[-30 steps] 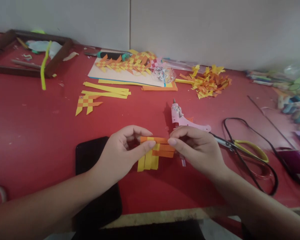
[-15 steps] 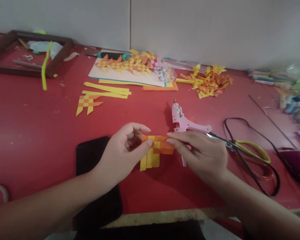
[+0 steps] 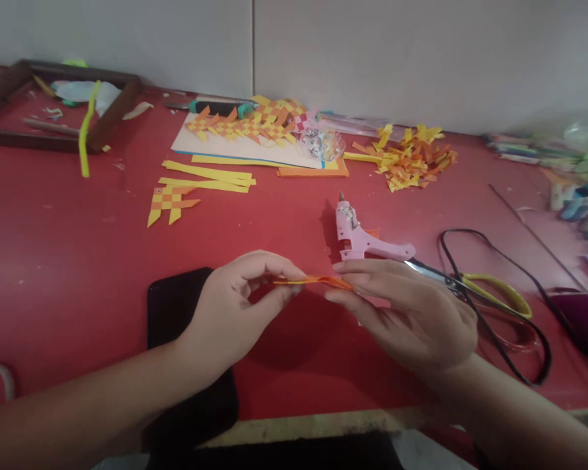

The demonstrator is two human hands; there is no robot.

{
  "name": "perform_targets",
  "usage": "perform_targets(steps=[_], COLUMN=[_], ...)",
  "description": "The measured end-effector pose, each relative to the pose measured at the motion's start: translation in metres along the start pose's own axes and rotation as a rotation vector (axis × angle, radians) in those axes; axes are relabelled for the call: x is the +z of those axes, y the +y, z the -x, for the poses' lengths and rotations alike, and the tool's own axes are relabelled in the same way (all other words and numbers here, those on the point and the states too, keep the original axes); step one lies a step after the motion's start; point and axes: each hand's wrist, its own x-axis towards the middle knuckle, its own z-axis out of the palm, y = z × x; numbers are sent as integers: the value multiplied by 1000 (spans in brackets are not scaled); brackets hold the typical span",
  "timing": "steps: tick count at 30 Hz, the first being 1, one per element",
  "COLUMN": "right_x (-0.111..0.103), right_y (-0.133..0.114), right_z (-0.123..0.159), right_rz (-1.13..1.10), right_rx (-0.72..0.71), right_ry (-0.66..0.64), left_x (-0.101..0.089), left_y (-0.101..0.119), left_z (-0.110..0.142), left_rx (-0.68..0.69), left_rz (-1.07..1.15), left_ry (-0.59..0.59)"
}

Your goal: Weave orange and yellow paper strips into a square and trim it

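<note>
Both of my hands hold a small woven piece of orange and yellow paper strips (image 3: 313, 281) above the red table (image 3: 53, 261). It is tilted flat, so I see only its thin edge. My left hand (image 3: 235, 307) pinches its left end between thumb and fingers. My right hand (image 3: 411, 313) holds its right end with fingers stretched under it. A pink glue gun (image 3: 360, 238) lies just beyond my right hand.
Scissors with yellow handles (image 3: 475, 290) and a black cord (image 3: 514, 313) lie at the right. A black phone (image 3: 186, 352) lies under my left forearm. Farther back are a finished woven piece (image 3: 170, 201), yellow strips (image 3: 208, 176), white card with woven pieces (image 3: 245, 134), paper scraps (image 3: 406, 160) and a wooden frame (image 3: 59, 108).
The woven piece has turned from facing me, with yellow strips hanging down, to lying flat and edge-on. My right hand has rotated palm-up beneath its right end.
</note>
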Motion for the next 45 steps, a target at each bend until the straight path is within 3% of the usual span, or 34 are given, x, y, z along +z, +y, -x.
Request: perform_targets(steps=[2, 7, 16, 25, 28, 34, 39, 45], right_x=[2, 4, 6, 5, 5, 4, -1, -1], right_y=[0, 0, 2, 2, 1, 2, -2, -6], right_z=[0, -4, -4, -3, -2, 1, -5, -10], right_rz=[-2, -67, -131, -207, -274, -519, -530, -673], right_rx=[-31, -22, -43, 33, 106, 446, 422, 567], right_ry=[36, -36, -35, -49, -61, -183, -389, -431], left_x=[-1, -2, -2, -2, -1, -1, -1, -1], left_y=[-1, -2, 1, -1, 0, 1, 3, 1], left_z=[0, 1, 2, 3, 4, 4, 3, 0], left_rx=[24, 37, 64, -21, -61, -110, -152, -270], left_rz=[15, -6, -133, -91, -33, -39, -48, 113], left_ry=[-2, 1, -34, -52, -66, -63, -124, -147])
